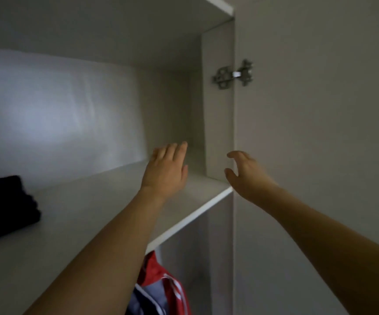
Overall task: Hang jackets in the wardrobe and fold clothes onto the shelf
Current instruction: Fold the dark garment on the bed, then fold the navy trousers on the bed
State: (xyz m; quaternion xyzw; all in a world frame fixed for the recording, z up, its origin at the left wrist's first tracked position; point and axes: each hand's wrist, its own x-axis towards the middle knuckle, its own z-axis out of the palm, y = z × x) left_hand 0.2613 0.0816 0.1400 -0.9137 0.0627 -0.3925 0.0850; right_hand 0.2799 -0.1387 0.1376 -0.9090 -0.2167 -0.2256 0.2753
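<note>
I look up into a white wardrobe. Its upper shelf (106,201) runs across the middle of the view. A folded dark garment (4,205) lies on the shelf at the far left. My left hand (167,169) reaches over the shelf's right part, fingers straight, holding nothing. My right hand (245,176) hovers by the shelf's right front corner, near the door's edge, with loosely curved fingers and nothing in it. Below the shelf hangs a red, white and dark jacket (159,289), partly hidden by my left forearm.
The open wardrobe door (315,133) fills the right side, held by a metal hinge (232,75). The wardrobe's side panel (218,114) stands just beyond my hands. Another shelf (215,5) lies overhead.
</note>
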